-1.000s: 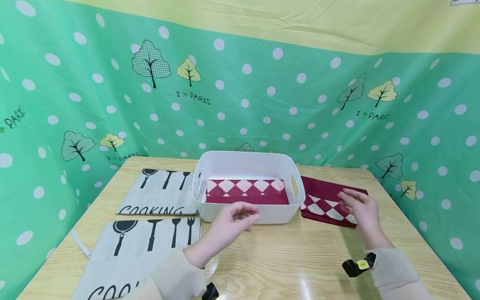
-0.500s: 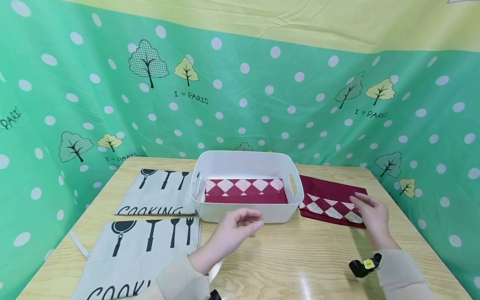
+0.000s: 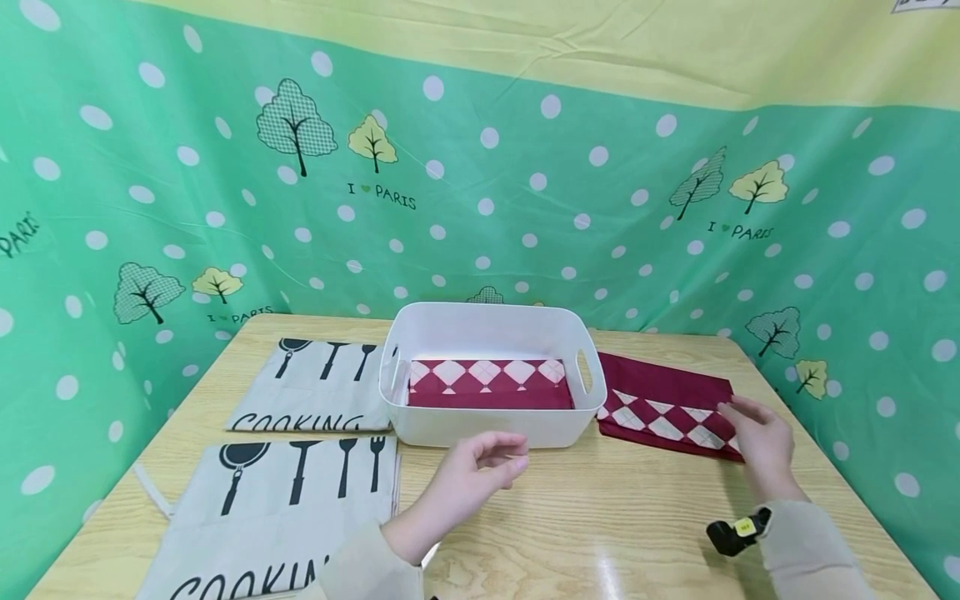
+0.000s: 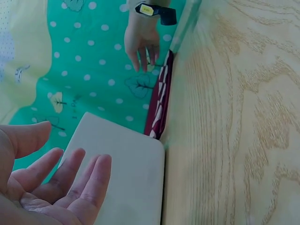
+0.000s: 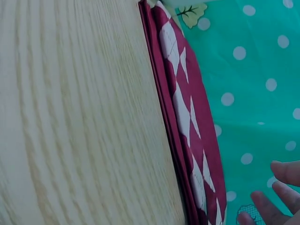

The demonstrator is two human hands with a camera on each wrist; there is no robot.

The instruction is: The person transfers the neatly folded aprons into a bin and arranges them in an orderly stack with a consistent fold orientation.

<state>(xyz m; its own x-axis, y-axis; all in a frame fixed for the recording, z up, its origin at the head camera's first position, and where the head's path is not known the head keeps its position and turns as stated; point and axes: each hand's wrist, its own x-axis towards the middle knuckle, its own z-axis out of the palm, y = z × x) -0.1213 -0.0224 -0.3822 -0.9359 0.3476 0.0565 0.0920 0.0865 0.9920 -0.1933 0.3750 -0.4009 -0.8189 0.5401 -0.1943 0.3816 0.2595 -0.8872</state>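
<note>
My left hand [image 3: 476, 473] hovers in front of the white plastic basket [image 3: 487, 427], fingers loosely bent and holding nothing. The left wrist view shows that hand [image 4: 61, 187] with fingers apart, near the basket's wall [image 4: 126, 173]. At the right end of a folded dark red cloth [image 3: 667, 379] with white diamonds is my right hand [image 3: 763, 442]. Its fingers [image 5: 269, 206] are spread and nothing is between them in the right wrist view, a little apart from the cloth [image 5: 187, 117]. Inside the basket lies another folded dark red cloth [image 3: 491, 396] with the same diamond pattern.
Two folded light grey cloths, a back one [image 3: 307, 392] and a front one [image 3: 277, 517], lie on the left, printed with utensils and "COOKING". A white strap [image 3: 153, 490] sticks out at the left. Behind the wooden table [image 3: 600, 517] hangs a green dotted curtain [image 3: 465, 208].
My right hand has moved right and slightly down along the dark red cloth to its right end. My left hand has shifted slightly right and down, its fingers loosely bent throughout.
</note>
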